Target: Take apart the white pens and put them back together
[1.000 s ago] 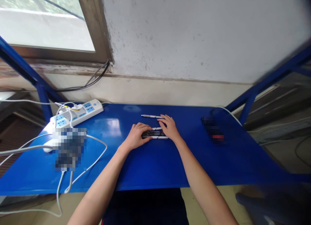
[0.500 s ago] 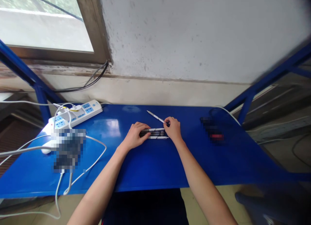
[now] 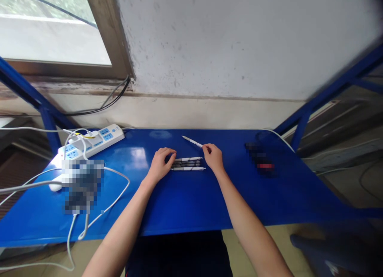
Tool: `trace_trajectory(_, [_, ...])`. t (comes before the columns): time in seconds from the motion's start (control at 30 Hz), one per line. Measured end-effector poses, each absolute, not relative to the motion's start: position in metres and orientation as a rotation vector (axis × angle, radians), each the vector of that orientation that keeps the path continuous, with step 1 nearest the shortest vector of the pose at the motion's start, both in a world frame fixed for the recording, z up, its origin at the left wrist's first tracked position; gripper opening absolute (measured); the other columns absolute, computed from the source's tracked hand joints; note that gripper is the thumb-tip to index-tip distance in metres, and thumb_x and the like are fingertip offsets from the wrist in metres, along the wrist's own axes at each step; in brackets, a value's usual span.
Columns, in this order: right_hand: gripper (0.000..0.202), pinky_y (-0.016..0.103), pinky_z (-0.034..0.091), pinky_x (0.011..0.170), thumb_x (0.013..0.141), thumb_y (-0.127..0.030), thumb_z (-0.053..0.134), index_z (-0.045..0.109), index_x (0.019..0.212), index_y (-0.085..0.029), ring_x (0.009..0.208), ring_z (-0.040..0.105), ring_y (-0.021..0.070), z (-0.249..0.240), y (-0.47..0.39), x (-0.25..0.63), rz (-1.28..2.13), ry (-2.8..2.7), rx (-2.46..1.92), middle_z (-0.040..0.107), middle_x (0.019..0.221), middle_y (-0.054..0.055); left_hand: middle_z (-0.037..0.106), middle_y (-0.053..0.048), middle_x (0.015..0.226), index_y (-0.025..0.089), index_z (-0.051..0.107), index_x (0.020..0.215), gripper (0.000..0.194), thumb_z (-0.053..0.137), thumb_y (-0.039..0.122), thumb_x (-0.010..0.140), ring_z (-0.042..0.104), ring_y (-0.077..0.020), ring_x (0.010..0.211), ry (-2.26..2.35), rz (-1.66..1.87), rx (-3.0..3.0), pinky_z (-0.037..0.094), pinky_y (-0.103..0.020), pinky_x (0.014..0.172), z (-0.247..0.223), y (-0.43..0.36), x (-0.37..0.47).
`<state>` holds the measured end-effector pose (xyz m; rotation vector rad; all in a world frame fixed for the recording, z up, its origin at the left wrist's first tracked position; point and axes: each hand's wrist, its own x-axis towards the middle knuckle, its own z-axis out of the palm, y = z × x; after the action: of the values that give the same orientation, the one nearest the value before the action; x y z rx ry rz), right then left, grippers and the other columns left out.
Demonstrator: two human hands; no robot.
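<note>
Several white and dark pens (image 3: 188, 164) lie side by side in a row on the blue table (image 3: 185, 205). My left hand (image 3: 160, 164) is at their left ends, thumb and fingers apart around the tips; whether it touches them I cannot tell. Above the row, a single white pen (image 3: 193, 142) slants from upper left to lower right. The fingers of my right hand (image 3: 213, 155) pinch its lower right end, which they hide.
A white power strip (image 3: 104, 143) with plugs and cables stands at the left. In front of it a pixelated object (image 3: 83, 185) sits among white cables. Dark pixelated items (image 3: 260, 159) lie at the right. Behind the table is a wall (image 3: 209, 111).
My left hand has loosened and slid left off the row, so more of the pens shows. My right hand still pinches the slanted pen, nearly in place.
</note>
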<state>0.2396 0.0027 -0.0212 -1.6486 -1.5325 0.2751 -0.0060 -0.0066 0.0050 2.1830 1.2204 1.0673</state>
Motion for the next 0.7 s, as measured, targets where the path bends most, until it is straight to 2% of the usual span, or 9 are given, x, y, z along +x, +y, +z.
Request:
trace_trajectory(0.13, [0.028, 0.030, 0.045, 0.067, 0.088, -0.040, 0.047, 0.064, 0.082, -0.019, 0.067, 0.061, 0.0198, -0.014, 0.002, 0.237, 0.598, -1.381, -1.487, 0.066, 0.070, 0.004, 0.067, -0.005, 0.097, 0.021, 0.063, 0.106, 0.021, 0.051, 0.029, 0.090, 0.059, -0.0188, 0.092, 1.241, 1.165, 2.071, 0.046, -0.033, 0.082, -0.005, 0.000, -0.008])
trace_trajectory(0.27, [0.028, 0.028, 0.044, 0.065, 0.087, -0.043, 0.050, 0.063, 0.079, -0.020, 0.065, 0.059, 0.0178, -0.006, -0.001, 0.230, 0.783, -1.456, -1.343, 0.064, 0.069, 0.002, 0.066, -0.006, 0.104, 0.021, 0.053, 0.125, 0.041, 0.059, 0.029, 0.085, 0.061, -0.0166, 0.087, 1.245, 1.278, 1.811, 0.048, -0.029, 0.074, -0.011, 0.006, -0.009])
trace_trajectory(0.47, [0.041, 0.029, 0.043, 0.068, 0.090, -0.048, 0.048, 0.059, 0.062, -0.020, 0.068, 0.060, 0.0180, 0.002, -0.006, 0.223, 0.832, -1.519, -1.281, 0.059, 0.061, 0.001, 0.067, -0.003, 0.081, 0.017, 0.063, 0.105, 0.029, 0.061, 0.035, 0.082, 0.062, -0.0152, 0.074, 1.132, 1.238, 1.530, 0.048, -0.028, 0.072, -0.005, 0.008, -0.010])
trace_trajectory(0.7, [0.041, 0.028, 0.042, 0.065, 0.090, -0.050, 0.050, 0.061, 0.064, -0.020, 0.065, 0.057, 0.0165, -0.001, -0.006, 0.223, 0.948, -1.441, -1.224, 0.058, 0.061, 0.001, 0.067, -0.002, 0.075, 0.017, 0.062, 0.100, 0.030, 0.062, 0.041, 0.081, 0.063, -0.0152, 0.071, 1.077, 1.183, 1.443, 0.047, -0.026, 0.068, -0.005, 0.008, -0.009])
